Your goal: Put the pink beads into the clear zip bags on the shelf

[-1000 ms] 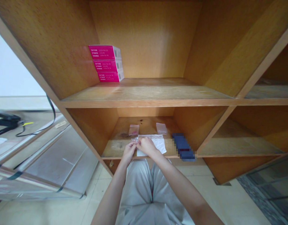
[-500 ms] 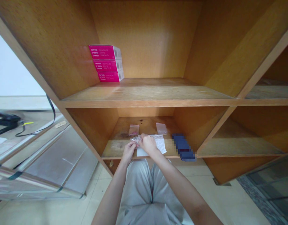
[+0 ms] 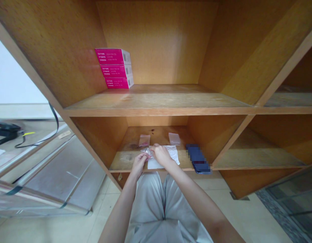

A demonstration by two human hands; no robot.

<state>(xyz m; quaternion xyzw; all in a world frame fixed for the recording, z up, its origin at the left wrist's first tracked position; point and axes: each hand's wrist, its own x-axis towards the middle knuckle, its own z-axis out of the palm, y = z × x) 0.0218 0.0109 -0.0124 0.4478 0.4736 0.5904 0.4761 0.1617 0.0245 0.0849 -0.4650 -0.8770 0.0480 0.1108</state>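
Over the lower shelf, your left hand pinched the clear plastic bag at its one o'clock — likely light, limp and slippery, best held by the edges — while your right hand curled at the bag's three o'clock, its hold unclear.

Three pink boxes, two flat bags, two hands.

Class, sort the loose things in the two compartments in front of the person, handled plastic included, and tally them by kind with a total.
Pink boxes: 3
Small clear bags lying flat: 2
Handled clear plastic: 1
White sheet: 1
Dark blue item, pixelated: 1
Total: 8
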